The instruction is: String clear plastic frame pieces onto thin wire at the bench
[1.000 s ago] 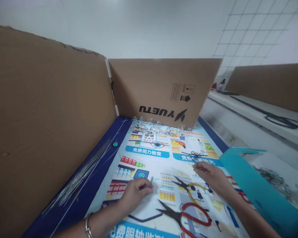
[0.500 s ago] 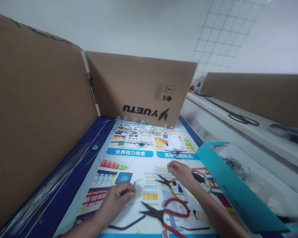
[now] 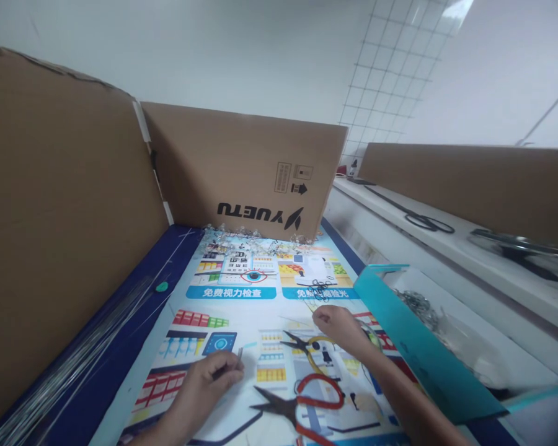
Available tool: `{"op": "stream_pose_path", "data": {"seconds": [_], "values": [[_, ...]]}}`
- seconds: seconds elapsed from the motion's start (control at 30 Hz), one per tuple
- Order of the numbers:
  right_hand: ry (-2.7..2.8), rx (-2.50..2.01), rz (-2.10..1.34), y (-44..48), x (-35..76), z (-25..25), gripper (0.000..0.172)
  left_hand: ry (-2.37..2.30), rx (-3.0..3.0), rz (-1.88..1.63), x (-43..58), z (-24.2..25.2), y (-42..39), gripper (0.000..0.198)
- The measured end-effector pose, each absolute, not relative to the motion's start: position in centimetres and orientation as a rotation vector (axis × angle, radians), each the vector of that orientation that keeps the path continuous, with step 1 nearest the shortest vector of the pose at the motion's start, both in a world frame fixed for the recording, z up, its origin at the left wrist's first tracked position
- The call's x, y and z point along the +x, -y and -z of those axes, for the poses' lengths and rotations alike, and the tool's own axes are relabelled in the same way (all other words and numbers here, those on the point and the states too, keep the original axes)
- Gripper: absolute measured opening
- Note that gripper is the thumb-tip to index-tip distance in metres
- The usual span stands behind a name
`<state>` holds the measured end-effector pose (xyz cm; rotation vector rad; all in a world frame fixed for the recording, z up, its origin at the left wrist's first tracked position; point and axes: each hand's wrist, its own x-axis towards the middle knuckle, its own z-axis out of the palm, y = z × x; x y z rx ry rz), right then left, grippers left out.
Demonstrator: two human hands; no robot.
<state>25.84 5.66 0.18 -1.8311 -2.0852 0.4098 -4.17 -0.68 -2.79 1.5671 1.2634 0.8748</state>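
Observation:
My left hand [image 3: 214,384] is closed in a pinch above the printed sheet, with a short, thin metal piece [image 3: 240,354] standing up from the fingertips. Further forward and to the right, my right hand [image 3: 337,325] pinches what looks like a thin wire [image 3: 310,305]; its far end is blurred. Just below that hand lie yellow-handled pliers [image 3: 312,353] with parted jaws. Red-handled pliers [image 3: 286,407], jaws also parted, rest nearer me between the forearms. A small tangle of dark wire loops [image 3: 320,288] sits beyond my right hand.
Long straight wires [image 3: 88,365] lie along the left blue edge, near a green blob [image 3: 162,287]. Clear shiny pieces [image 3: 260,243] line the back cardboard wall [image 3: 242,161]. On the right stands a teal box [image 3: 428,347] with metal pieces inside; scissors [image 3: 428,222] lie on a ledge.
The whole view has shifted, so the scene sits slightly further left. My right hand has turned and its wire, upright before, now slants left. My left hand keeps its pinch.

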Motion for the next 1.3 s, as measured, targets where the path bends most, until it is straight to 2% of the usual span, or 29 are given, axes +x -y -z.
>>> {"op": "stream_pose_path", "data": {"seconds": [0.17, 0.33, 0.67, 0.73, 0.83, 0.93, 1.03, 1.17, 1.3], "values": [[2.430, -1.913, -0.180, -4.9, 27.0, -2.8, 0.029, -1.275, 1.581, -0.849, -4.2, 2.7, 0.8, 0.012], [2.577, -2.096, -0.090, -4.2, 28.0, -4.3, 0.024, -1.270, 1.591, -0.852, -4.4, 3.1, 0.8, 0.013], [2.419, -2.328, -0.003, -3.3, 29.6, -6.7, 0.020, -1.268, 1.567, -0.859, -4.4, 3.0, 0.6, 0.013], [2.395, -2.094, -0.151, -3.0, 28.6, -6.9, 0.022, -1.271, 1.536, -0.884, -4.4, 2.9, 0.6, 0.014], [2.217, -1.613, -0.575, -2.6, 25.4, -5.8, 0.020, -1.287, 1.485, -0.931, -4.3, 2.8, 0.6, 0.014], [1.953, -1.419, -1.104, -2.2, 21.1, -3.6, 0.017, -1.310, 1.452, -0.977, -4.2, 2.6, 0.6, 0.014], [1.748, -1.372, -1.443, -2.1, 17.3, -1.4, 0.017, -1.315, 1.419, -1.033, -4.2, 2.3, 0.6, 0.012], [1.726, -1.275, -1.549, -2.1, 14.0, 0.2, 0.015, -1.295, 1.381, -1.107, -4.3, 2.3, 0.6, 0.006], [1.930, -1.198, -1.299, -2.0, 12.3, 1.0, 0.012, -1.268, 1.349, -1.151, -4.4, 2.4, 0.6, 0.005]]}}
